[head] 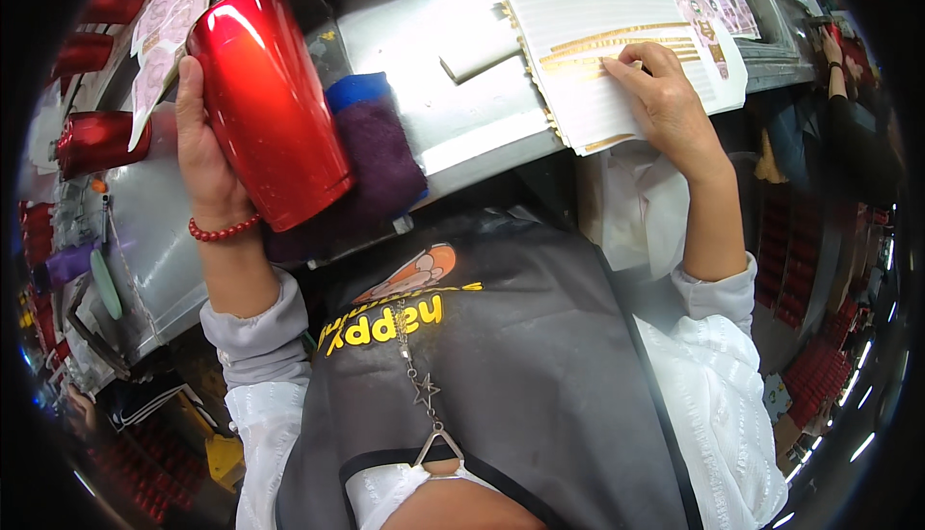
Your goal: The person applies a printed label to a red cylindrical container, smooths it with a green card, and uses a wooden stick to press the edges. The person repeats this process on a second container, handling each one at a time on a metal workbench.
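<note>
My left hand (199,147) grips a glossy red bottle (271,111) along its left side. The bottle leans, its dark neck at the upper left and its base towards me. Below its right side lies a folded purple cloth (376,147) with a blue edge. My right hand (661,93) rests over a stack of white sticker sheets (600,9). Thumb and bent forefinger meet the sheet at a narrow gold strip (578,65); whether they pinch it is unclear. Other gold strips (621,30) run across the sheet.
A small pale block (480,60) lies on the metal worktable (405,17). Pink printed sheets (162,31) are at the upper left. More red bottles (105,141) lie at left. A co-worker's hand (832,46) shows at far right. White material (643,205) hangs below the table edge.
</note>
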A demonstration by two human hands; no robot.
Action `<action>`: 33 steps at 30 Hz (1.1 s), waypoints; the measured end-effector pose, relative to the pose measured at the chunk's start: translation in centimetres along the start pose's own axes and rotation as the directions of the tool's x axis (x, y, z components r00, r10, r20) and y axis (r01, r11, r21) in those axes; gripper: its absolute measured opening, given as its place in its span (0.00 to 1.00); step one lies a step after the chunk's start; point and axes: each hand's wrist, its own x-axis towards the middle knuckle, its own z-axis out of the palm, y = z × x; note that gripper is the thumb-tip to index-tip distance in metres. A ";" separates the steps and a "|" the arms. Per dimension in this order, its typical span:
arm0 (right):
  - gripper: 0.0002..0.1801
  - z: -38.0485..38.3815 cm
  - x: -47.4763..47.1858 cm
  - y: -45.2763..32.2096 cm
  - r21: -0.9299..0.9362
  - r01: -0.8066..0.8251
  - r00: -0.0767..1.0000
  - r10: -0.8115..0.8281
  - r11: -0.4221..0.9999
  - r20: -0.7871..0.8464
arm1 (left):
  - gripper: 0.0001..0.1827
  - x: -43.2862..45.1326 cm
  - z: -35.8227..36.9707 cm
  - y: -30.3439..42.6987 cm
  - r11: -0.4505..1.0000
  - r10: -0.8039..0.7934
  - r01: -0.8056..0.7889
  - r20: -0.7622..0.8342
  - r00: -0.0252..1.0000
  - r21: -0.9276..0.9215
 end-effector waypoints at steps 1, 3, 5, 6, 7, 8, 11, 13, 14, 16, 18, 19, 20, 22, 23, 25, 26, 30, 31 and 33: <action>0.14 -0.1 -0.3 -0.4 0.009 -0.004 1.000 0.004 1.000 -0.019 | 0.26 -0.1 -0.2 -0.1 1.000 0.013 -0.013 -0.019 1.000 0.005; 0.13 -0.5 -0.7 -1.1 0.026 -0.009 0.998 0.011 1.000 -0.060 | 0.26 -0.2 -0.2 -0.1 0.999 0.041 -0.040 -0.053 0.998 0.017; 0.11 0.0 -1.3 -1.1 0.027 -0.048 0.994 0.051 0.998 -0.096 | 0.26 -0.4 -0.2 0.1 0.999 0.039 -0.037 -0.053 0.998 0.035; 0.11 0.3 -1.6 -1.0 0.037 -0.053 0.995 0.056 0.998 -0.087 | 0.26 -0.4 -0.2 0.1 0.998 0.039 -0.037 -0.064 0.997 0.046; 0.12 0.4 -1.7 -1.0 0.047 -0.056 0.995 0.060 0.997 -0.078 | 0.26 -0.4 -0.2 0.1 0.998 0.041 -0.036 -0.075 0.996 0.056; 0.11 0.3 -1.6 -1.0 0.071 -0.038 0.996 0.044 0.997 -0.082 | 0.26 -0.5 0.0 0.0 0.997 0.059 -0.057 -0.036 0.998 0.055; 0.11 0.5 -1.3 -1.0 0.100 -0.012 0.994 0.023 0.995 -0.109 | 0.26 -0.7 0.4 -0.2 0.993 0.096 -0.098 0.032 0.995 0.067; 0.10 0.8 -1.1 -0.8 0.054 -0.034 0.989 0.041 0.998 -0.141 | 0.27 -1.0 0.4 -0.2 0.991 0.096 -0.097 0.015 0.995 0.093; 0.11 0.9 -1.2 -0.8 0.069 -0.031 0.991 0.040 0.997 -0.127 | 0.26 -1.2 0.4 -0.2 0.978 0.134 -0.128 -0.023 0.991 0.166; 0.11 1.0 -1.5 -0.9 0.100 -0.027 0.995 0.036 0.995 -0.096 | 0.26 -1.6 0.4 -0.3 0.935 0.212 -0.174 -0.093 0.973 0.310; 0.11 1.0 -1.5 -0.9 0.112 -0.007 0.996 0.017 0.994 -0.090 | 0.24 -2.6 1.9 -1.3 0.703 0.531 -0.332 -0.154 0.833 0.629; 0.11 0.9 -1.6 -0.8 0.116 0.000 0.996 0.011 0.993 -0.087 | 0.24 -3.1 3.2 -2.0 0.539 0.671 -0.356 -0.133 0.730 0.763; 0.11 0.8 -1.5 -0.8 0.115 -0.011 0.994 0.024 0.993 -0.106 | 0.20 -3.5 5.3 -2.8 0.196 0.842 -0.443 0.082 0.533 0.875; 0.11 1.0 -1.6 -0.7 0.112 -0.033 0.989 0.049 0.993 -0.143 | 0.17 -5.8 9.4 -4.3 -0.026 0.676 -0.560 0.427 0.600 0.828; 0.11 1.2 -1.4 -0.9 0.121 -0.027 0.991 0.043 0.992 -0.129 | 0.14 -7.0 11.5 -6.0 0.077 0.571 -0.546 0.412 0.710 0.834; 0.12 1.3 -1.1 -1.1 0.143 -0.026 0.993 0.041 0.989 -0.106 | 0.10 -6.2 14.0 -7.4 0.041 0.165 -0.405 0.394 0.904 0.913; 0.12 1.4 -0.8 -1.2 0.155 0.000 0.994 0.017 0.988 -0.107 | 0.10 -5.1 13.3 -9.1 0.109 0.158 -0.411 0.392 0.906 0.905; 0.07 1.7 0.0 -1.3 0.173 0.071 0.989 -0.046 0.982 -0.141 | 0.10 -3.9 12.0 -12.3 0.051 0.298 -0.472 0.438 0.848 0.880; 0.06 1.7 0.7 -1.4 0.176 0.097 0.984 -0.068 0.980 -0.167 | 0.11 -4.2 12.1 -11.7 -0.039 0.291 -0.508 0.496 0.818 0.860; 0.06 1.5 0.5 -1.1 0.249 0.146 0.975 -0.097 0.958 -0.198 | 0.12 -5.9 12.4 -10.6 -0.141 0.291 -0.554 0.569 0.769 0.820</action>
